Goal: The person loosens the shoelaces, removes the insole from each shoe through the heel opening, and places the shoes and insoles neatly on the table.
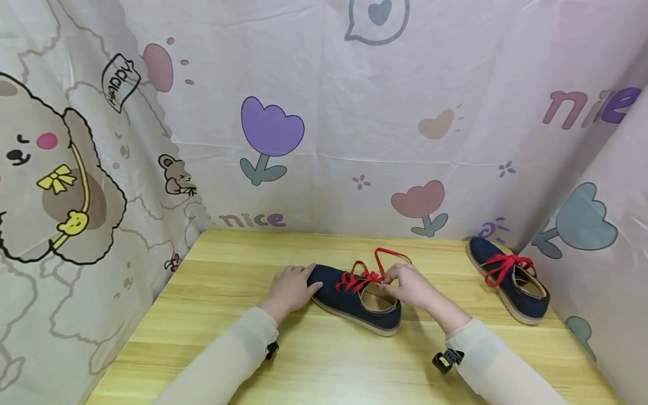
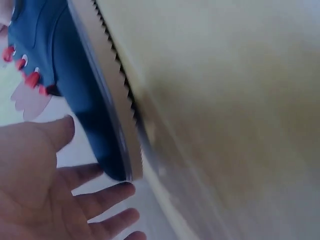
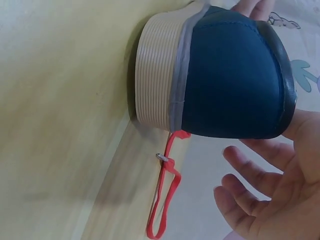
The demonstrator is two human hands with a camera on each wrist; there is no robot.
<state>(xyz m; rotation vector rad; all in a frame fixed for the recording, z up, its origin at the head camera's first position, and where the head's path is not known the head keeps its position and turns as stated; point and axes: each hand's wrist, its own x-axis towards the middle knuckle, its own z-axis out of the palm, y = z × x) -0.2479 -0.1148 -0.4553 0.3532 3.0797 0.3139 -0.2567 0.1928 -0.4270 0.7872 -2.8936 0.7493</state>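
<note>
A navy shoe [image 1: 331,281] with a pale sole and red laces stands on the table, toe to the left. My left hand [image 1: 291,289] is at its toe, thumb on the near side and fingers at the tip, loosely spread in the left wrist view. At the shoe's opening, my right hand [image 1: 407,284] pinches the red shoelace [image 1: 378,264] between thumb and forefinger. The shoe's heel [image 3: 230,80] hides those fingertips in the right wrist view, where the other fingers are loosely bent. A loose lace end [image 3: 162,200] trails on the table past the shoe.
A second navy shoe [image 1: 529,301], its red laces tied in a bow, stands at the right back of the wooden table [image 1: 212,349]. A printed curtain [image 1: 324,112] rises behind the table and along both sides.
</note>
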